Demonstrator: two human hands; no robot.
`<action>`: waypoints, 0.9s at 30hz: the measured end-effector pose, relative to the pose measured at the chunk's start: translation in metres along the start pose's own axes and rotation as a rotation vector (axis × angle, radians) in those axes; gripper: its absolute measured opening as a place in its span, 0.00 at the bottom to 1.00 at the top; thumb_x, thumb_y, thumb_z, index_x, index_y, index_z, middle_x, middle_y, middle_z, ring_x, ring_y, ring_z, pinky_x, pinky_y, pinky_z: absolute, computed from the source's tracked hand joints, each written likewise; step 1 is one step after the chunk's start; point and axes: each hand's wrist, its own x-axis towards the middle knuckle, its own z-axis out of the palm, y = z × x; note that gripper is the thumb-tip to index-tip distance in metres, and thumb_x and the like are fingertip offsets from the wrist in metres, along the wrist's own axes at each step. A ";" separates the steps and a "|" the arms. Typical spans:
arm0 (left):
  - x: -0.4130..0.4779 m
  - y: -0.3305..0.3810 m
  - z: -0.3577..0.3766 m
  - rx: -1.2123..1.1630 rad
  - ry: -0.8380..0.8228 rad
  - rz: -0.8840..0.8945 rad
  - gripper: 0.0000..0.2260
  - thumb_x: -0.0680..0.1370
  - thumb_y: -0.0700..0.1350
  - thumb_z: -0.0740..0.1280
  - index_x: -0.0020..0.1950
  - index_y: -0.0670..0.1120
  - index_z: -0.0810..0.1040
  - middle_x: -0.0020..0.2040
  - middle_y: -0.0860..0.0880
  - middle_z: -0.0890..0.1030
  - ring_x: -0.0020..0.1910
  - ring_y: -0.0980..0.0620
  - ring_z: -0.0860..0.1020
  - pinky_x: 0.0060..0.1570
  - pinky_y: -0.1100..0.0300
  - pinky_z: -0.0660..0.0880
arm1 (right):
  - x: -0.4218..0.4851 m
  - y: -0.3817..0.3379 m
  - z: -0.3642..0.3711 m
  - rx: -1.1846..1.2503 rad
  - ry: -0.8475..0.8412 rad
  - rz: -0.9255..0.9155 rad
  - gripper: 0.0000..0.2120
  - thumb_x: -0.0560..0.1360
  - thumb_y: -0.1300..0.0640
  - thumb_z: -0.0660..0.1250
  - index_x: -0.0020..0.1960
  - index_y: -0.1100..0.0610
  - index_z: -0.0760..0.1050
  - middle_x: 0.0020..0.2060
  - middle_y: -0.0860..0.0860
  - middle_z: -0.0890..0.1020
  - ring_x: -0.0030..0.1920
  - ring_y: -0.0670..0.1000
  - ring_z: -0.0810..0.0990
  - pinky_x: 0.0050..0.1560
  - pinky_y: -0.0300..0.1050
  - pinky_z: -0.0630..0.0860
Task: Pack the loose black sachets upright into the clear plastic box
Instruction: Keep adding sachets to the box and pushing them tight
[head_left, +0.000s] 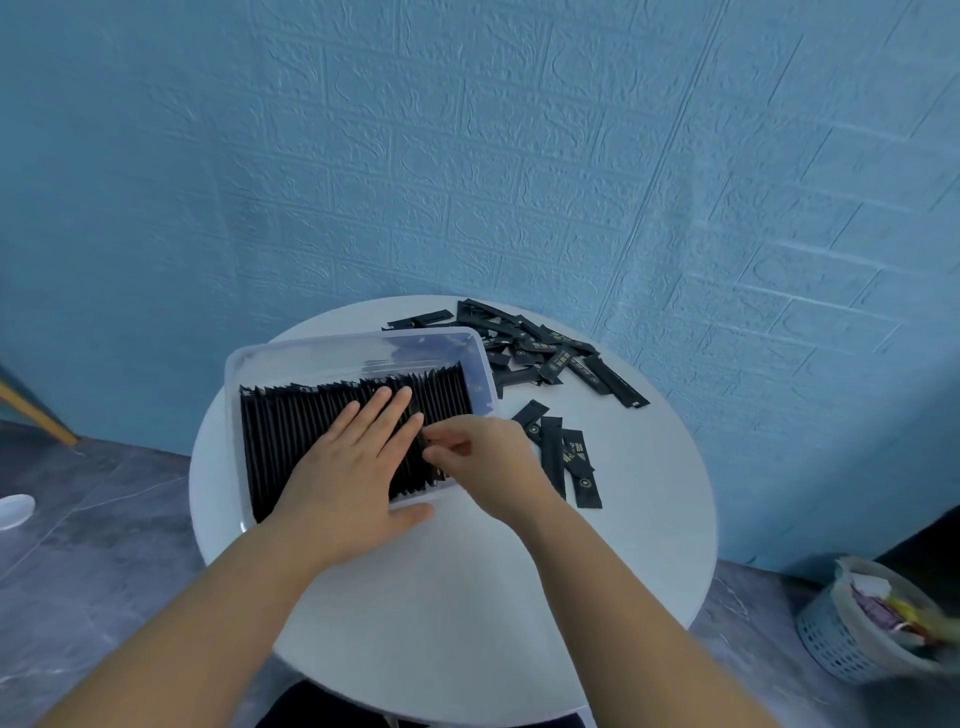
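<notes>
A blue brick-patterned wall (571, 156) is seen behind a round white tabletop (467, 597). The box (311, 347) is set toward the left edge, packed with upright sachets (291, 431). The left hand (348, 478) is laid flat on them, fingers straight. A sachet (430, 449) is pinched by the curled right hand (488, 457). More loose sachets (550, 353) are scattered along the far right edge.
</notes>
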 end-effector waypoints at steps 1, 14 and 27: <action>0.000 -0.001 0.000 0.000 -0.004 -0.002 0.38 0.69 0.68 0.53 0.67 0.42 0.73 0.70 0.42 0.69 0.70 0.47 0.62 0.68 0.54 0.49 | -0.002 0.004 -0.003 0.062 0.102 -0.025 0.09 0.75 0.59 0.67 0.54 0.56 0.81 0.45 0.47 0.84 0.43 0.42 0.80 0.49 0.33 0.75; -0.001 -0.012 0.000 0.036 -0.093 -0.004 0.41 0.74 0.72 0.38 0.74 0.44 0.60 0.75 0.43 0.60 0.74 0.48 0.53 0.71 0.56 0.44 | -0.010 0.124 -0.028 -0.445 -0.085 0.259 0.26 0.82 0.49 0.51 0.77 0.56 0.51 0.76 0.49 0.56 0.76 0.53 0.50 0.74 0.51 0.48; -0.001 -0.011 -0.005 -0.010 -0.067 0.012 0.44 0.61 0.72 0.34 0.72 0.51 0.32 0.70 0.53 0.28 0.70 0.55 0.27 0.67 0.60 0.26 | -0.073 0.116 -0.055 -0.144 0.219 0.473 0.36 0.68 0.43 0.73 0.71 0.54 0.65 0.64 0.50 0.72 0.65 0.52 0.68 0.65 0.50 0.68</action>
